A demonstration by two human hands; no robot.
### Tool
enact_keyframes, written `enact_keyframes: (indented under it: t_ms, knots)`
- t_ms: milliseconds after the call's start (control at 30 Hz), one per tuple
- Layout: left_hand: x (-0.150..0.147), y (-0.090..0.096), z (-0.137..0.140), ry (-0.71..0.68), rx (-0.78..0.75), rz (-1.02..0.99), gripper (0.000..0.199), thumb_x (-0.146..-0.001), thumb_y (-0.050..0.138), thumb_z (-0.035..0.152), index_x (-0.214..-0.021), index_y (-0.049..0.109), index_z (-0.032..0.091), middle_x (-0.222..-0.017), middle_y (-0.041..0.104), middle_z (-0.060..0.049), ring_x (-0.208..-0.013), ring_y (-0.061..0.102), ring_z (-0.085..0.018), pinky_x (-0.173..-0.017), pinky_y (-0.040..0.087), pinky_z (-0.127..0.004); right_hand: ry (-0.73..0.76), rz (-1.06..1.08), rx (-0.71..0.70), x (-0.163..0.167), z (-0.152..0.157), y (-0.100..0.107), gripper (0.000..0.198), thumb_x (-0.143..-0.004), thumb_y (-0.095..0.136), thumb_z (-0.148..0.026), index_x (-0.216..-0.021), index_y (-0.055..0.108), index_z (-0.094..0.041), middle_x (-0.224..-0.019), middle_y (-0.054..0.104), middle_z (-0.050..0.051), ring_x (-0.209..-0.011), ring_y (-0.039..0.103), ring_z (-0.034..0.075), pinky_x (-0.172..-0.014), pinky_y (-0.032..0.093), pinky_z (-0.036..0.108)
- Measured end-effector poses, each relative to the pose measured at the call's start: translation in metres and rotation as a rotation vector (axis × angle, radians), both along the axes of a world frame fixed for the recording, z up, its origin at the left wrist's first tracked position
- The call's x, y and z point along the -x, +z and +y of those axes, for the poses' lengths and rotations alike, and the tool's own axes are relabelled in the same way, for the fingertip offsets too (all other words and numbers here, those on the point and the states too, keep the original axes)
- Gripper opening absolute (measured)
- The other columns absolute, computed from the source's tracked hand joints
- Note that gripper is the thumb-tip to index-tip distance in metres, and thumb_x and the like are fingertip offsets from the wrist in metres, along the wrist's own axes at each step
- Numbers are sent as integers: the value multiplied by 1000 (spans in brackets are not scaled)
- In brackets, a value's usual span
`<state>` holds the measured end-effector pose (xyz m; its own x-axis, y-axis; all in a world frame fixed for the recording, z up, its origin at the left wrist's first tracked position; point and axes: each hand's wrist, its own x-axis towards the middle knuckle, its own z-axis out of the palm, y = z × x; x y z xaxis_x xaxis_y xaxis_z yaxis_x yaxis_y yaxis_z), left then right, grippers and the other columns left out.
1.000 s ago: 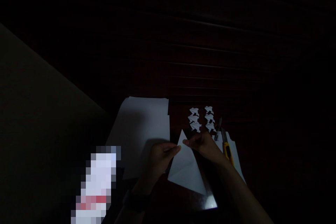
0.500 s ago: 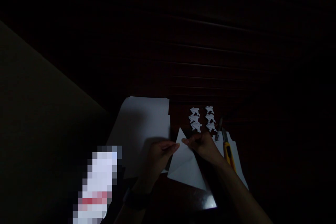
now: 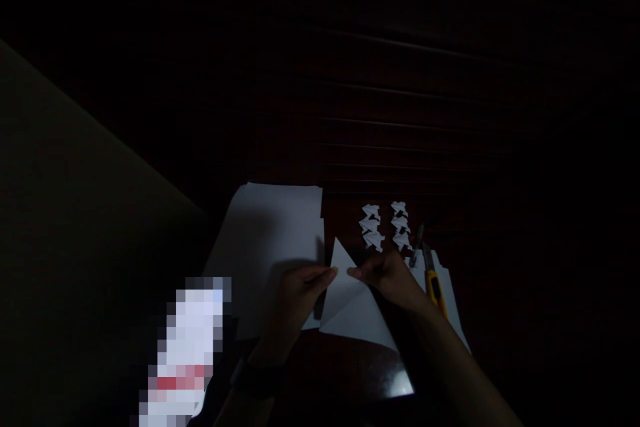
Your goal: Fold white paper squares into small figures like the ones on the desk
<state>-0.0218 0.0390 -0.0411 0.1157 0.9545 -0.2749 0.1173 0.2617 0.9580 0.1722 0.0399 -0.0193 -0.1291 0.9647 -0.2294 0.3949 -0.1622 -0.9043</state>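
A white sheet of paper (image 3: pixel 353 310), folded to a point at its far end, is held between my two hands. My left hand (image 3: pixel 300 293) pinches its left edge between thumb and fingers. On the opposite edge, my right hand (image 3: pixel 387 278) has the paper in a similar pinch, thumb on top. A faint crease runs across the paper below my thumbs. Just beyond my right hand, small folded paper figures stand in two columns, a left one (image 3: pixel 371 227) and a right one (image 3: pixel 401 225).
A stack of white paper (image 3: pixel 270 227) lies to the left on the dark table (image 3: pixel 330 380). At the right, a yellow utility knife (image 3: pixel 435 287) and a pen-like tool (image 3: pixel 418 240) rest on more paper (image 3: pixel 456 300). A blurred-out bright area (image 3: pixel 190 340) is at lower left.
The paper's tip has shifted slightly left and away from me. My left hand has moved a little left, so the thumbs are farther apart.
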Motion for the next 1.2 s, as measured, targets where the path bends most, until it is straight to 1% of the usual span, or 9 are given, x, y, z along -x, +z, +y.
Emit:
enact_keyframes:
  t_ms: [100, 200, 267, 367, 500, 667, 833, 1000, 1200]
  knots:
    - [0, 3, -1, -40, 21, 13, 36, -75, 60, 48, -66, 70, 14, -60, 67, -3, -54, 61, -16, -47, 43, -23, -33, 19, 9, -3, 2, 1, 31, -72, 65, -41, -60, 68, -12, -53, 56, 0, -49, 44, 10, -46, 33, 22]
    - [-1, 5, -2, -56, 64, 26, 44, -76, 54, 53, -61, 68, 14, -53, 64, -3, -48, 58, -15, -42, 39, -22, -45, 5, -5, -5, 3, 4, 33, -73, 65, -42, -57, 66, -13, -50, 54, -1, -47, 41, 10, -44, 30, 22]
    - [-2, 6, -3, -99, 79, 25, 43, -76, 55, 53, -63, 69, 14, -53, 63, -2, -48, 57, -15, -42, 38, -22, -36, -12, -23, -6, 3, 4, 35, -73, 64, -43, -55, 65, -13, -49, 51, -1, -46, 39, 9, -43, 28, 22]
    - [-3, 6, -3, -150, 45, 35, 37, -74, 60, 49, -60, 67, 15, -51, 59, 0, -48, 53, -13, -42, 35, -21, -45, -8, -26, -6, 3, 4, 35, -72, 65, -44, -55, 64, -13, -48, 51, -2, -46, 39, 9, -44, 29, 22]
    - [-2, 6, -2, -124, 8, 52, 37, -74, 61, 44, -52, 60, 15, -47, 51, 2, -45, 45, -10, -41, 31, -20, -20, 41, 11, -5, 3, 3, 35, -72, 64, -46, -58, 66, -13, -50, 53, -1, -48, 41, 9, -45, 31, 22]
    - [0, 5, -2, -104, -23, 69, 38, -74, 60, 45, -52, 58, 15, -46, 46, 4, -44, 41, -9, -41, 30, -19, 11, 75, 48, -6, 2, 3, 36, -73, 63, -46, -62, 68, -12, -53, 55, 0, -49, 41, 10, -46, 31, 22]
    - [1, 4, -1, -84, -20, 89, 38, -73, 60, 47, -52, 59, 15, -47, 48, 3, -45, 43, -10, -42, 32, -20, -10, 47, 35, -5, 1, 5, 37, -73, 63, -46, -59, 67, -12, -50, 50, -2, -47, 37, 8, -44, 29, 22]
    - [3, 7, 0, -78, -37, 122, 37, -73, 62, 46, -52, 61, 15, -46, 50, 3, -45, 46, -11, -44, 34, -20, 25, -4, 58, -5, 1, 3, 37, -71, 65, -46, -54, 65, -13, -46, 46, -4, -44, 33, 7, -42, 24, 22]
    - [6, 3, 2, -48, -34, 120, 33, -73, 62, 44, -57, 65, 16, -50, 57, 1, -48, 52, -12, -45, 37, -20, 21, -3, 40, -6, 0, -1, 38, -73, 63, -49, -60, 68, -13, -51, 53, -2, -47, 39, 9, -46, 29, 23]
